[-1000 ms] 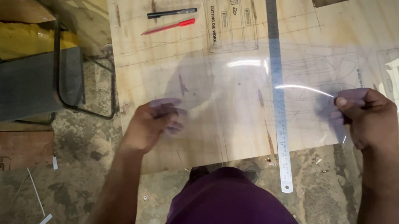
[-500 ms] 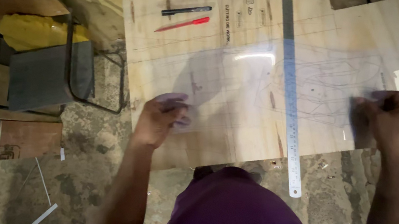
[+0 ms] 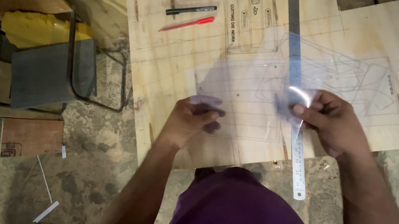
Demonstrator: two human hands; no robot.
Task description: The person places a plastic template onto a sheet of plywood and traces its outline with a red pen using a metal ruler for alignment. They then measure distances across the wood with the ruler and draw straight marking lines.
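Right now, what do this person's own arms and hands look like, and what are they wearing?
Both forearms are bare, with no sleeves reaching into view. The left hand and right hand wear no gloves; no watch or wristband shows at either wrist, and rings cannot be told. The person wears a purple top, seen from above.

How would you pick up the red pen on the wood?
Probably by the middle of the red pen, pinched across its thin barrel from above. It lies flat on the plywood board, slanted, just below the black pen, so fingers should come from the near side to avoid bumping that one.
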